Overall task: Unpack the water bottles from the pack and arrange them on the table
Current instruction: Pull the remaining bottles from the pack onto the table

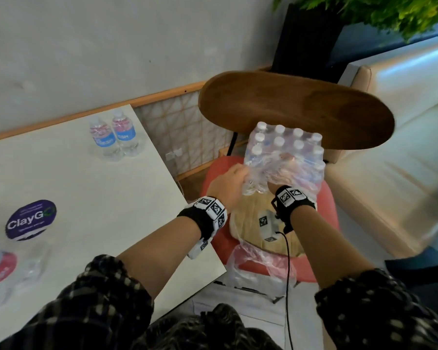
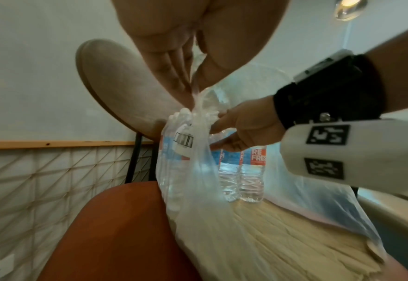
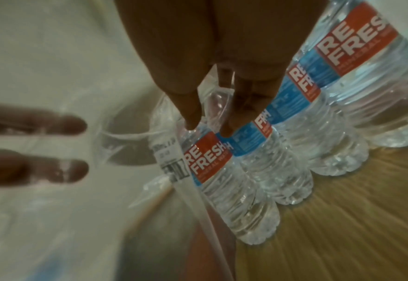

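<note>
The shrink-wrapped pack of water bottles (image 1: 283, 145) stands on a tan cushion (image 1: 248, 223) on a red chair. My left hand (image 1: 234, 176) pinches the torn clear wrap (image 2: 198, 171) at the pack's near left corner and holds it up and aside (image 2: 193, 85). My right hand (image 1: 286, 160) is inside the wrap, seen through the film. Its thumb and fingers (image 3: 210, 127) close round the top of the front bottle (image 3: 222, 171) with a red and blue label. Two bottles (image 1: 101, 137) (image 1: 125, 133) stand side by side at the far edge of the white table (image 1: 86, 185).
The chair's wooden backrest (image 1: 288, 107) rises just behind the pack. Loose plastic (image 1: 258, 263) hangs off the seat's front. A round purple sticker (image 1: 31, 219) and blurred clear plastic (image 1: 0, 269) lie on the table's near left. A cream sofa (image 1: 402, 122) is to the right.
</note>
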Demonstrator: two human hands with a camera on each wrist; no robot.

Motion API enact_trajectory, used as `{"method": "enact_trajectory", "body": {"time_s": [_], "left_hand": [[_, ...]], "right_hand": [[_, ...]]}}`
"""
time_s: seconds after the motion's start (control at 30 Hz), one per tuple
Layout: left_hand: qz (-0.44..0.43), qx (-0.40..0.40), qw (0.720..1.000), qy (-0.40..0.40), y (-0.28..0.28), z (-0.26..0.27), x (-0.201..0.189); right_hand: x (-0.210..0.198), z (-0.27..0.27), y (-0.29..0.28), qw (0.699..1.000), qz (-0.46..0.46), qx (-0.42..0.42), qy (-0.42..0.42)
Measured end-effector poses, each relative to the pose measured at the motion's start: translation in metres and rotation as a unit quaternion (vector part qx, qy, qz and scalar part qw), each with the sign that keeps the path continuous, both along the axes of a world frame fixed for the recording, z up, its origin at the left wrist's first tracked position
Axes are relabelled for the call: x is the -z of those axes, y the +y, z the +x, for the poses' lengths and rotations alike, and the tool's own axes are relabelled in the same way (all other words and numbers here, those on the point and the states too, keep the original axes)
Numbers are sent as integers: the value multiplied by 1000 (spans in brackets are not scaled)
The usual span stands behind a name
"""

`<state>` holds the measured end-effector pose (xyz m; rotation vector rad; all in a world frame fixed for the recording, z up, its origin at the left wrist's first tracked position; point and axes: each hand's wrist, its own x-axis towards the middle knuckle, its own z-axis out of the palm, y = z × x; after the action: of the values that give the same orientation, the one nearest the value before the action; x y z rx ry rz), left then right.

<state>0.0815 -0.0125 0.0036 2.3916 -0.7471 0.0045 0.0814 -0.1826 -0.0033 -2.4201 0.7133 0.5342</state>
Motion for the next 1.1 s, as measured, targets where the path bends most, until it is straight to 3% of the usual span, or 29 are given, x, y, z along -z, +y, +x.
{"method": "enact_trajectory", "body": {"time_s": [0.13, 0.23, 0.33, 0.47, 0.63, 0.73, 0.8, 0.87, 0.97, 1.03, 1.1], "left_hand": [[59, 82, 995, 13, -3, 1, 3], [128, 35, 991, 36, -9, 11, 2], [135, -4, 990, 37, -17, 14, 2], [145, 17, 988, 44, -10, 17, -2], [217, 38, 975, 31, 6, 31, -9], [182, 18, 982, 42, 3, 29, -13], [165, 40, 983, 70, -5, 24, -8], [157, 74, 979, 108, -14, 18, 1], [158, 79, 974, 142, -20, 15, 17], [148, 50, 977, 148, -18, 19, 27], [130, 32, 979, 152, -15, 21, 31]], "right_hand": [[-7, -4, -4, 999, 2, 46, 1], [-10, -16, -8, 997, -39, 56, -43], [-19, -16, -1, 993, 39, 96, -50], [-18, -15, 5, 988, 79, 113, -73], [-27, -40, 15, 995, 65, 43, -57], [-28, -46, 17, 998, 5, -16, -54], [-28, -44, 19, 992, -4, -40, -121], [-26, -41, 24, 983, 41, -41, -176], [-22, -41, 31, 976, 118, -84, -162], [-19, -39, 28, 968, 183, -64, -159], [-15, -34, 21, 976, 169, -34, -135]]}}
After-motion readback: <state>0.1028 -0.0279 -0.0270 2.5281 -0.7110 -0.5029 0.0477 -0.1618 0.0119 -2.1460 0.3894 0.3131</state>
